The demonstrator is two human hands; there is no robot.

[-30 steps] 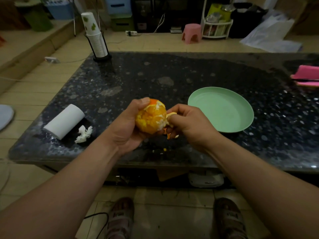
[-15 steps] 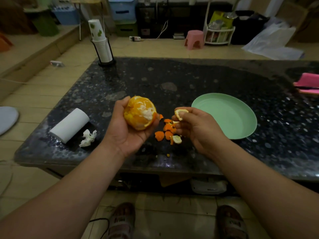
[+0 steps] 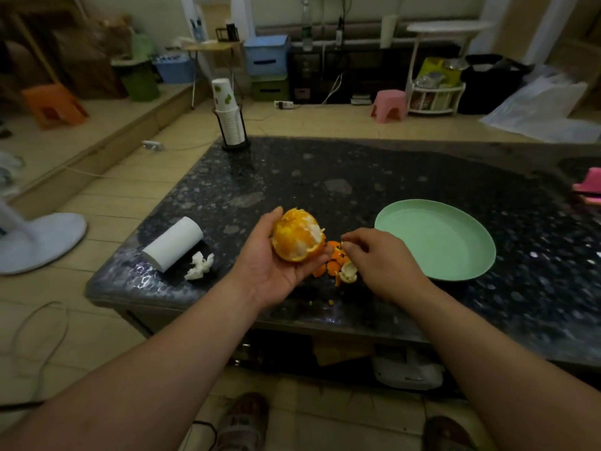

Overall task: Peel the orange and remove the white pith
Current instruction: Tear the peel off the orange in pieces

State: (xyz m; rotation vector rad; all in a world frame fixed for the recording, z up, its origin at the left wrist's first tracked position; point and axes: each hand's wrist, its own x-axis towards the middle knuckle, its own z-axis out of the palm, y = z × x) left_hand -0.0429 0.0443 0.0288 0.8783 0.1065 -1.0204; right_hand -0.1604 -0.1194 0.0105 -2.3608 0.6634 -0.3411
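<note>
My left hand (image 3: 270, 271) cups a partly peeled orange (image 3: 297, 236) above the black stone table (image 3: 325, 177). Orange flesh and white pith show on its upper side, and rind remains along the lower edge. My right hand (image 3: 380, 262) hovers low over a small pile of peel pieces (image 3: 340, 266) on the table. Its fingers are curled, and the fingertips pinch a small pale peel scrap (image 3: 343, 245), mostly hidden.
An empty green plate (image 3: 435, 239) sits right of the hands. A white paper roll (image 3: 174, 244) and a crumpled tissue (image 3: 200, 265) lie at the left. A cup stack in a holder (image 3: 229, 118) stands at the far left corner, with a pink object (image 3: 588, 187) at the right edge.
My right hand tore a piece of peel off the orange and moved down over the peel pile. My left hand turned the orange and shifted it slightly left.
</note>
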